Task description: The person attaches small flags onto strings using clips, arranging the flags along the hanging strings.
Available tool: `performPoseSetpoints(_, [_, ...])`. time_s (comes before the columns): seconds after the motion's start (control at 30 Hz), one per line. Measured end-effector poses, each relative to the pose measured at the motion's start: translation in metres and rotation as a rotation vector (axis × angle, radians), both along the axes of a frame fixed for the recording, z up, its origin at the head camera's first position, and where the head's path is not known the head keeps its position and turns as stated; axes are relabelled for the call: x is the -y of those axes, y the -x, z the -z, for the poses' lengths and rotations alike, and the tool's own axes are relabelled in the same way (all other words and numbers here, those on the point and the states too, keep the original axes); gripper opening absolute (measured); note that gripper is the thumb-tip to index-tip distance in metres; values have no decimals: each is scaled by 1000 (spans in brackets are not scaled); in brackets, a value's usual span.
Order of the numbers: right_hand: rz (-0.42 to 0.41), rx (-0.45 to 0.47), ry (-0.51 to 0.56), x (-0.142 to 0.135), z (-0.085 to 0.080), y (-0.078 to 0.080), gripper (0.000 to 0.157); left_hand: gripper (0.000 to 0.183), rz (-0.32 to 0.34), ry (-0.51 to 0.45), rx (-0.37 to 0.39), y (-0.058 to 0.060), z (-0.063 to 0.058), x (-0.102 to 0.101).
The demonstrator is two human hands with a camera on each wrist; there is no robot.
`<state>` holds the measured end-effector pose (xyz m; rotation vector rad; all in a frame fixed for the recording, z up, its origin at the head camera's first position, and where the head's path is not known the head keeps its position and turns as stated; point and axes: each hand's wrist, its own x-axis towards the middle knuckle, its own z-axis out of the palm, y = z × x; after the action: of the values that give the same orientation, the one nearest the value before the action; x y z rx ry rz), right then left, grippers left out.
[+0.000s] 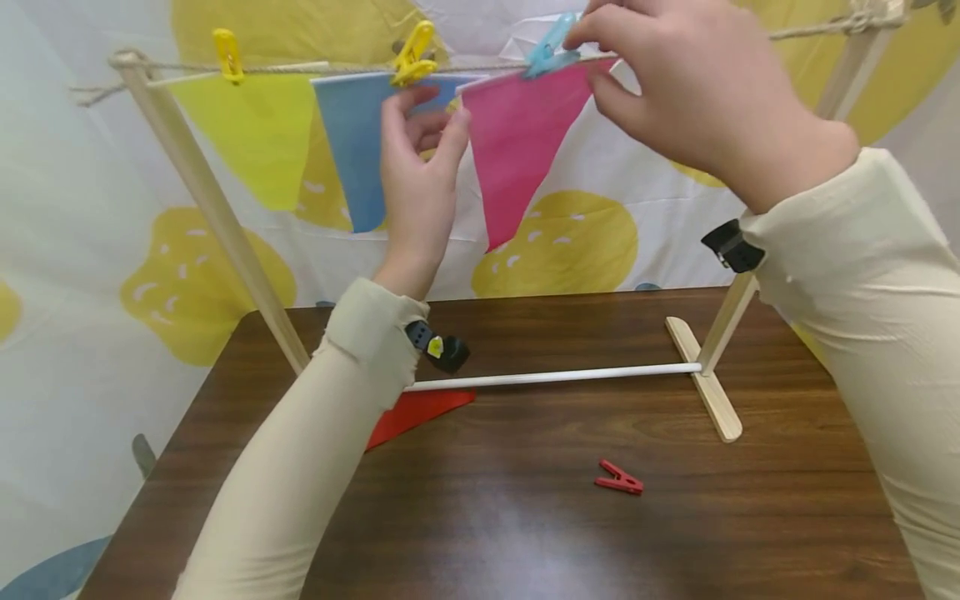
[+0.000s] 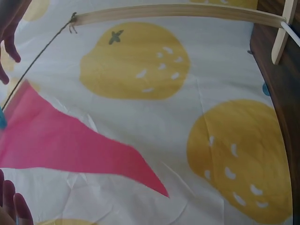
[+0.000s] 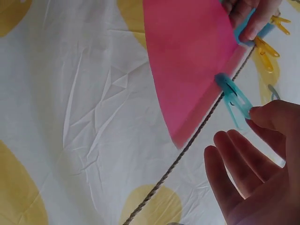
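A cord carries a yellow pennant (image 1: pixel 255 125), a blue pennant (image 1: pixel 348 150) and a pink pennant (image 1: pixel 517 142). Yellow clothespins clip the first two, and a light blue clothespin (image 1: pixel 547 52) grips the pink one's top edge. My right hand (image 1: pixel 697 92) is at that clothespin, a fingertip against its handle end; in the right wrist view (image 3: pixel 262 164) the other fingers spread loosely. My left hand (image 1: pixel 423 167) is raised before the blue pennant, thumb tip by the pink pennant's left edge, fingers slightly bent and apart, seemingly holding nothing. Part of the blue pennant is hidden behind it.
Wooden posts hold the cord, the left one (image 1: pixel 210 200) partly hidden by my sleeve. A white rod (image 1: pixel 555 377) runs low to the right foot (image 1: pixel 716 404). On the brown table (image 1: pixel 510 517) lie a red clothespin (image 1: pixel 618 479) and a red pennant (image 1: pixel 412 415).
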<state>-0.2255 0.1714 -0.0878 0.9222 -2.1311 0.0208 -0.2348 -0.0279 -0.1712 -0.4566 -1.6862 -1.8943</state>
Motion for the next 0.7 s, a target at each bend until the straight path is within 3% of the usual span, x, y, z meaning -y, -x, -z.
performPoseSetpoints(0.37, [40, 77, 56, -5, 15, -7, 40, 19, -19, 72, -38, -3, 8, 8])
performPoseSetpoints(0.57, [88, 100, 123, -7, 28, -9, 52, 20, -77, 217, -84, -9, 13, 9])
performPoseSetpoints(0.7, [88, 84, 176, -11, 40, -11, 52, 21, -125, 326, -172, -2, 24, 9])
